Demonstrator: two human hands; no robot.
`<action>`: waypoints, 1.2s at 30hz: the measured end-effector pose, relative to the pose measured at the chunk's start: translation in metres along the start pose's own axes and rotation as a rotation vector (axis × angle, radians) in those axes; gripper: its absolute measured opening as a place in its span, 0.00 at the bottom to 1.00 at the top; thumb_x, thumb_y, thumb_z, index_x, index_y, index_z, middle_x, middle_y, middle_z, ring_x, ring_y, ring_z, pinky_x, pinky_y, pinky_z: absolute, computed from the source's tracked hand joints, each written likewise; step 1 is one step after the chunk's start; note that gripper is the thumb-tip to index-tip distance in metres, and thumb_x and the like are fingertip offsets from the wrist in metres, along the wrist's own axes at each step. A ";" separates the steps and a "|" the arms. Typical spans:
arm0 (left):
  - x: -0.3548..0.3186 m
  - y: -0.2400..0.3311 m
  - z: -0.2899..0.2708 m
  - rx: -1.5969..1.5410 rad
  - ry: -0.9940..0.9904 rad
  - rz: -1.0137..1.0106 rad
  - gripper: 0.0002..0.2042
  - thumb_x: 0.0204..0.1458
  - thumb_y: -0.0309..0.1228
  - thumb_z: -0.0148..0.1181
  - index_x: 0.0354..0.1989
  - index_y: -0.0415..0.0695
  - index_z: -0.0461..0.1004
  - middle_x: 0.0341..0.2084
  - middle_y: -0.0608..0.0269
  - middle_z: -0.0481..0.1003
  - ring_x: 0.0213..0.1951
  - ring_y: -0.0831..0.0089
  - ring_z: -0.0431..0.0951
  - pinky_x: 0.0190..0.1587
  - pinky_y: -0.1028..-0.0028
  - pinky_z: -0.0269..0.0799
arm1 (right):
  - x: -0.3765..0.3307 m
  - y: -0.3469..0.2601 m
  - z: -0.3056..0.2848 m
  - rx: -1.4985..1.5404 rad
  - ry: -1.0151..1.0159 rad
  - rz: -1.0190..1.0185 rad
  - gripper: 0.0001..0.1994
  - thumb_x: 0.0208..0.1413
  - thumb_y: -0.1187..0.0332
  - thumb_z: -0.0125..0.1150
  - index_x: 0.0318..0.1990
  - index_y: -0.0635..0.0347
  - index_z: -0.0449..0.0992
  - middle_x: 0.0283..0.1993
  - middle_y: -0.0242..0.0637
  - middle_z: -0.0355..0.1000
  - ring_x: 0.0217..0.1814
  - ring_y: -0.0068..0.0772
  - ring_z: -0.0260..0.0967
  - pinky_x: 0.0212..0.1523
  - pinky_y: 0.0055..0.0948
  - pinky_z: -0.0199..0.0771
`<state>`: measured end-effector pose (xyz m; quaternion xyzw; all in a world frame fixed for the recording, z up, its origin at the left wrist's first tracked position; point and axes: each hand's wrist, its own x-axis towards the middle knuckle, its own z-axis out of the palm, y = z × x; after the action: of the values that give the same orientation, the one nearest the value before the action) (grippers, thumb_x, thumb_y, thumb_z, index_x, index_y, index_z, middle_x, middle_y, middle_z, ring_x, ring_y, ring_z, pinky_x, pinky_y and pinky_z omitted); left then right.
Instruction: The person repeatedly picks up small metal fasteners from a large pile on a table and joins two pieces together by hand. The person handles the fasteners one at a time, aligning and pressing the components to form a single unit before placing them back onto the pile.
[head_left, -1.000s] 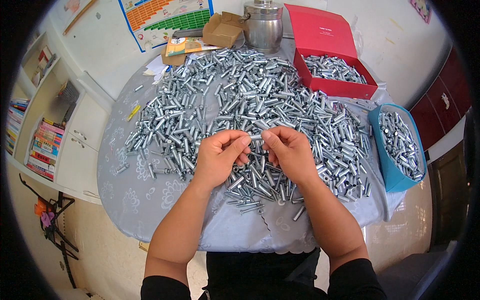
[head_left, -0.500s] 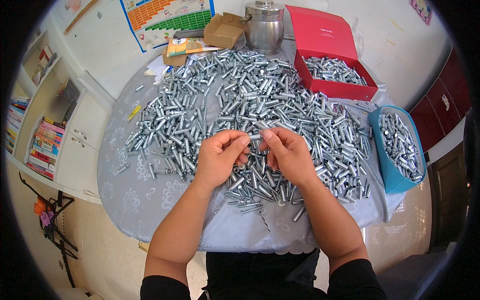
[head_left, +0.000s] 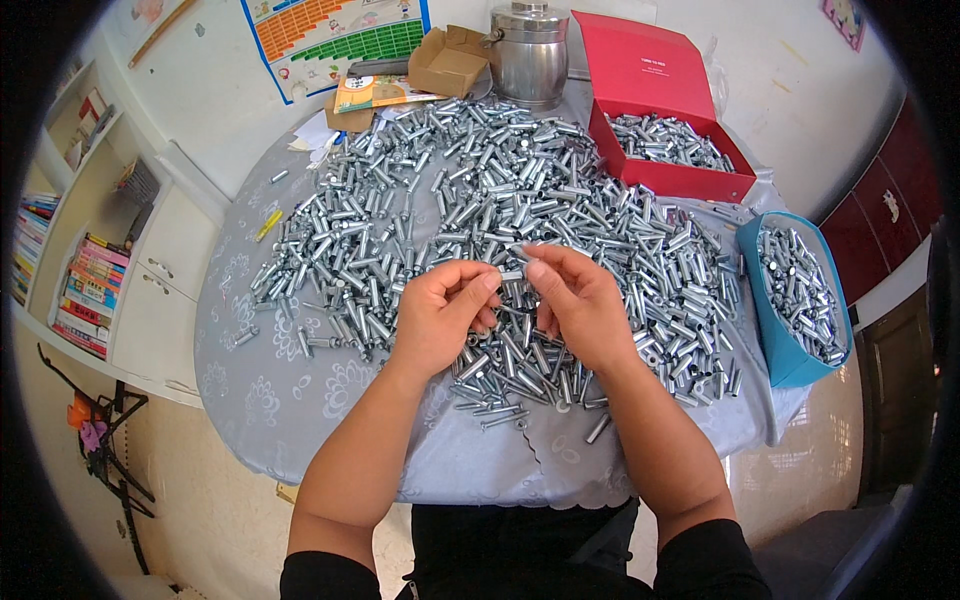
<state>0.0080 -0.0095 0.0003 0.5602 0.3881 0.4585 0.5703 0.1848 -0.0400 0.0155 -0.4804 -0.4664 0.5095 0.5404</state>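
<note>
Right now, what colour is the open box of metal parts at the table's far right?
Red, lid raised; the open cardboard box shows best in the head view.

Both hands (head_left: 510, 310) pinch bolt (head_left: 512, 274) above pile (head_left: 480, 190).

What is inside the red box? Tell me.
The red box holds a layer of silvery metal bolts, like those heaped on the table. Its lid stands open. The bolts cover the box floor.
</note>
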 end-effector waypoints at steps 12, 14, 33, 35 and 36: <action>0.000 0.000 0.001 -0.013 0.017 0.031 0.09 0.58 0.31 0.58 0.40 0.37 0.76 0.24 0.65 0.76 0.22 0.82 0.74 0.24 0.84 0.69 | 0.003 0.007 -0.006 -0.040 -0.037 -0.004 0.12 0.60 0.69 0.58 0.48 0.67 0.75 0.31 0.29 0.71 0.20 0.13 0.63 0.19 0.15 0.61; 0.000 -0.001 0.000 -0.012 0.035 0.033 0.09 0.59 0.31 0.58 0.40 0.37 0.76 0.24 0.65 0.76 0.22 0.82 0.74 0.24 0.84 0.69 | 0.001 0.004 -0.001 -0.006 -0.011 -0.062 0.12 0.60 0.69 0.58 0.48 0.66 0.74 0.30 0.29 0.71 0.20 0.13 0.63 0.18 0.15 0.61; 0.000 -0.001 0.001 -0.042 -0.003 0.035 0.09 0.59 0.30 0.57 0.41 0.37 0.75 0.26 0.62 0.77 0.21 0.80 0.75 0.22 0.83 0.70 | 0.000 0.001 -0.001 -0.048 -0.006 0.029 0.11 0.60 0.68 0.58 0.44 0.66 0.75 0.24 0.27 0.69 0.19 0.13 0.62 0.19 0.16 0.61; 0.000 0.001 0.002 -0.025 0.001 0.033 0.09 0.59 0.29 0.57 0.42 0.36 0.75 0.25 0.62 0.77 0.20 0.79 0.75 0.21 0.82 0.70 | 0.004 0.004 -0.009 -0.139 -0.066 0.102 0.11 0.60 0.68 0.58 0.45 0.66 0.75 0.26 0.28 0.70 0.19 0.13 0.62 0.19 0.16 0.61; 0.000 0.002 0.002 -0.031 0.006 0.032 0.09 0.59 0.30 0.57 0.42 0.36 0.75 0.26 0.62 0.77 0.20 0.79 0.75 0.21 0.82 0.70 | 0.004 0.006 -0.008 -0.084 -0.057 0.046 0.11 0.60 0.68 0.58 0.45 0.66 0.75 0.27 0.29 0.71 0.19 0.14 0.62 0.19 0.16 0.61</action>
<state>0.0096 -0.0101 0.0021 0.5562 0.3735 0.4752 0.5703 0.1920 -0.0362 0.0086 -0.4986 -0.4915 0.5154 0.4942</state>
